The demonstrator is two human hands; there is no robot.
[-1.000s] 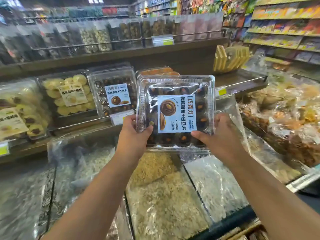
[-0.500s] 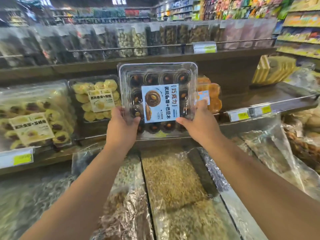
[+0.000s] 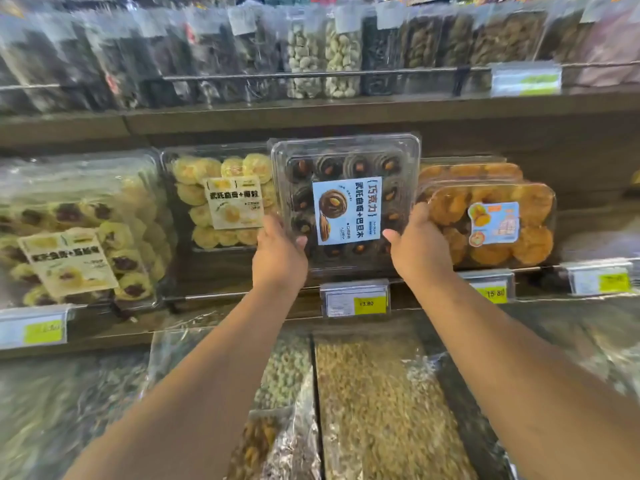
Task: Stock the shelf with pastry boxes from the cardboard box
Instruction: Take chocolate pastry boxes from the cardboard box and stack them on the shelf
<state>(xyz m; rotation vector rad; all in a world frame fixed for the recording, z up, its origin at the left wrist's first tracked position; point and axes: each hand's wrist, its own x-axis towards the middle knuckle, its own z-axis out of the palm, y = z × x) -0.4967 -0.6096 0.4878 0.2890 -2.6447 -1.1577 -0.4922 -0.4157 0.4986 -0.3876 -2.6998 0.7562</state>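
Chocolate pastry box (image 3: 346, 202): one, clear plastic, close to square, so I can name no long axis. It stands tilted on its lower edge on the shelf (image 3: 221, 271), with the lid facing me and the blue label upright.

Inside: dark round pastries, each with a nut on top, set in a grid. The top row has four. The label hides the middle ones, so there is no full count.

My left hand (image 3: 278, 258) grasps the lower left corner, thumb on the front face. My right hand (image 3: 420, 251) grasps the lower right side, thumb likewise on the front.

At 9 o'clock of the box, just beside it: one box of pale yellow pastries (image 3: 221, 199). Farther out at 9 o'clock: a box of jam-centred pastries (image 3: 79, 237), blurred.

At 3 o'clock, touching my right hand: two orange pastry boxes (image 3: 485, 223), one behind the other.

At 6 o'clock: a price tag (image 3: 355, 299) on the shelf rail.

At 12 o'clock, on the upper shelf: a row of clear bags (image 3: 322, 53) of nuts and dried goods.
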